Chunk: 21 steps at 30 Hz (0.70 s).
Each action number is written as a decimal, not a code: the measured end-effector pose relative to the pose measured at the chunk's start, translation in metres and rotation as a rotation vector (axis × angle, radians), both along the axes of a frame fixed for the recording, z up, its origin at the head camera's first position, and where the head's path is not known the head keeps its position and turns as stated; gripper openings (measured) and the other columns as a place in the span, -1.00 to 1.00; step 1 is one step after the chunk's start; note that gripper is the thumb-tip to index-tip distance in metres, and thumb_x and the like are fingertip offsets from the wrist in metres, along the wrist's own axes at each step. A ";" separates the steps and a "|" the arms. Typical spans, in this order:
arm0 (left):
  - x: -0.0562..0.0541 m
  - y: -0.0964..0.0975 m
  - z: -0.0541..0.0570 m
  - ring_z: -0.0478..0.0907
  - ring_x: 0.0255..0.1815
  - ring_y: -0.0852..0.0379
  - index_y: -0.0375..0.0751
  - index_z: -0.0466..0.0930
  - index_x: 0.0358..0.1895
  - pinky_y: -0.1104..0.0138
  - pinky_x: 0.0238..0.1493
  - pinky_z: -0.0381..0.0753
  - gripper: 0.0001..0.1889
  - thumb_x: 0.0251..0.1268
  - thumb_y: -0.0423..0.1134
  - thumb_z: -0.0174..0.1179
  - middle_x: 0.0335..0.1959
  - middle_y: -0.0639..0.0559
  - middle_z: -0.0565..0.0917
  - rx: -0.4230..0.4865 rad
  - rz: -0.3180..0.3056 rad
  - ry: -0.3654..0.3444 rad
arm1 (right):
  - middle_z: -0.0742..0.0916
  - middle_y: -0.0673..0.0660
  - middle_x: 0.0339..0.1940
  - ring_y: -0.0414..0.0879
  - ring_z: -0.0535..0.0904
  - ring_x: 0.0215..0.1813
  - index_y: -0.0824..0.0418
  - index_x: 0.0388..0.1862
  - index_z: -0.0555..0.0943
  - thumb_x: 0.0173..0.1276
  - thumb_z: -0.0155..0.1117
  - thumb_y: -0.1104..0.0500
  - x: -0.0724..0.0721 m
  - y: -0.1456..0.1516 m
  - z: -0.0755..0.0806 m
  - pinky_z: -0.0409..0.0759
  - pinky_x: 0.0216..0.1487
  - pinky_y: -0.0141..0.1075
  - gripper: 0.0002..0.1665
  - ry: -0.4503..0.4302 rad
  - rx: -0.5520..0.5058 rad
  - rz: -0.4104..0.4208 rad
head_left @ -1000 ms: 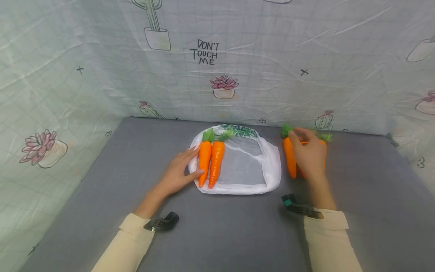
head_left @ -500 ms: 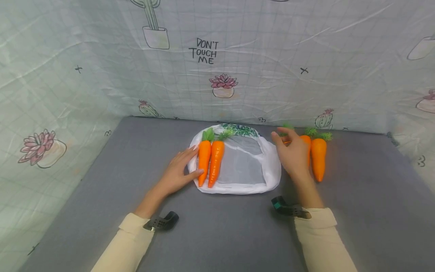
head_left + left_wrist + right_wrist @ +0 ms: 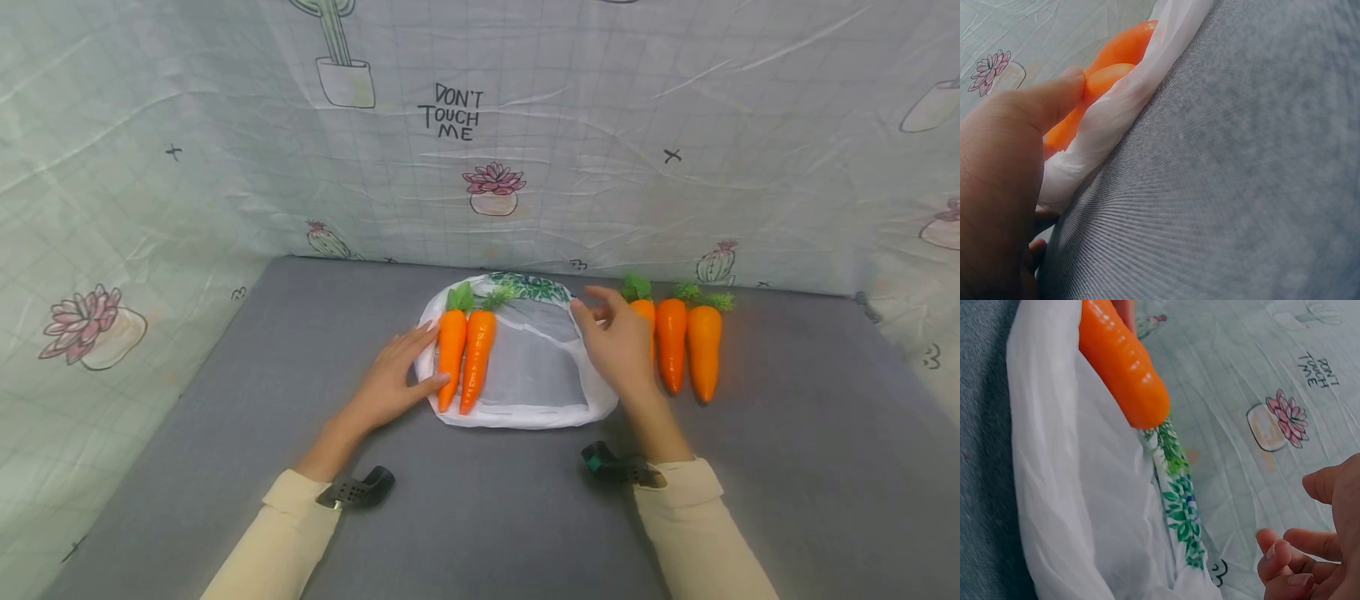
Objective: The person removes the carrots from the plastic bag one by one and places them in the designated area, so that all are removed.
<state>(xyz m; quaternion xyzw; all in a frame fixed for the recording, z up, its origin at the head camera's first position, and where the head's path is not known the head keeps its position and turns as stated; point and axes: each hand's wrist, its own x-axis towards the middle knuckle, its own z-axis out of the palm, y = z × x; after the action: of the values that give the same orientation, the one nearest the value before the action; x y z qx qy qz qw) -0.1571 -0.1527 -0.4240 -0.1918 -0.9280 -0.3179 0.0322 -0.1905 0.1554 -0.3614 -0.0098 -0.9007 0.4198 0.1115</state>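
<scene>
Two orange carrots with green tops, a left one (image 3: pixel 452 358) and a right one (image 3: pixel 478 362), lie side by side at the left of a thin white bag (image 3: pixel 532 418) with a rolled rim and green leaf print. My left hand (image 3: pixel 390 375) rests on the bag's left rim with fingers extended. In the left wrist view its thumb (image 3: pixel 1063 97) touches a carrot (image 3: pixel 1107 78). Over the bag's right rim is my right hand (image 3: pixel 618 342), fingers loosely bent, holding nothing. The right wrist view shows a carrot (image 3: pixel 1129 375) above the leaf print, away from those fingers.
Right of the bag lie three more carrots in a row: one partly behind my right hand (image 3: pixel 643 312), a middle one (image 3: pixel 672 346) and an outer one (image 3: pixel 703 354). They rest on a grey tabletop (image 3: pixel 480 517). A printed curtain (image 3: pixel 570 167) hangs behind the table.
My right hand has moved left from among the right-hand carrots to the bag's right rim, uncovering those carrots. My left hand and the two carrots in the bag have stayed put.
</scene>
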 end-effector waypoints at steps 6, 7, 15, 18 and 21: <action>0.000 0.000 0.000 0.01 0.49 -0.09 -0.16 0.14 0.48 -0.01 0.45 -0.15 -0.20 0.24 0.08 0.21 0.48 -0.06 0.16 0.006 0.000 0.001 | 0.66 0.18 -0.26 0.02 0.51 -0.37 0.16 0.29 0.46 0.39 0.12 -0.18 0.003 -0.010 -0.002 0.54 -0.44 -0.26 -0.37 -0.015 -0.015 0.035; 0.000 0.000 -0.001 0.00 0.49 -0.09 -0.16 0.14 0.48 -0.01 0.45 -0.15 -0.20 0.24 0.08 0.21 0.48 -0.06 0.16 0.006 0.001 0.001 | 0.66 0.18 -0.26 0.02 0.52 -0.38 0.15 0.28 0.46 0.39 0.13 -0.18 0.003 -0.012 -0.003 0.55 -0.44 -0.25 -0.38 -0.019 -0.016 0.042; 0.000 0.000 -0.001 0.01 0.49 -0.09 -0.16 0.14 0.48 0.00 0.45 -0.15 -0.20 0.25 0.08 0.21 0.48 -0.05 0.16 0.005 0.003 0.005 | 0.70 0.12 -0.30 -0.02 0.54 -0.42 0.09 0.27 0.48 0.37 0.17 -0.18 0.009 -0.031 -0.006 0.53 -0.47 -0.23 -0.41 -0.047 -0.032 0.087; 0.000 0.000 -0.001 0.01 0.49 -0.09 -0.16 0.14 0.48 0.00 0.45 -0.15 -0.20 0.25 0.08 0.21 0.48 -0.05 0.16 0.005 0.002 0.006 | 0.71 0.11 -0.29 -0.04 0.55 -0.43 0.08 0.29 0.45 0.37 0.17 -0.16 0.011 -0.038 -0.009 0.53 -0.47 -0.25 -0.40 -0.052 -0.029 0.123; 0.000 0.000 -0.001 0.01 0.49 -0.08 -0.16 0.13 0.48 0.00 0.45 -0.15 -0.20 0.25 0.08 0.20 0.49 -0.05 0.16 0.005 0.000 0.005 | 0.70 0.10 -0.30 -0.04 0.54 -0.45 0.09 0.30 0.44 0.37 0.18 -0.14 0.014 -0.045 -0.011 0.53 -0.47 -0.24 -0.39 -0.055 -0.031 0.156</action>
<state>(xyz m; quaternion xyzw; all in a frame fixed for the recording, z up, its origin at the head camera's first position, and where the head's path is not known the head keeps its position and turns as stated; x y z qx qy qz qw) -0.1576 -0.1527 -0.4248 -0.1925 -0.9271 -0.3198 0.0348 -0.1766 0.1104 -0.3728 0.0474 -0.8948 0.4407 0.0534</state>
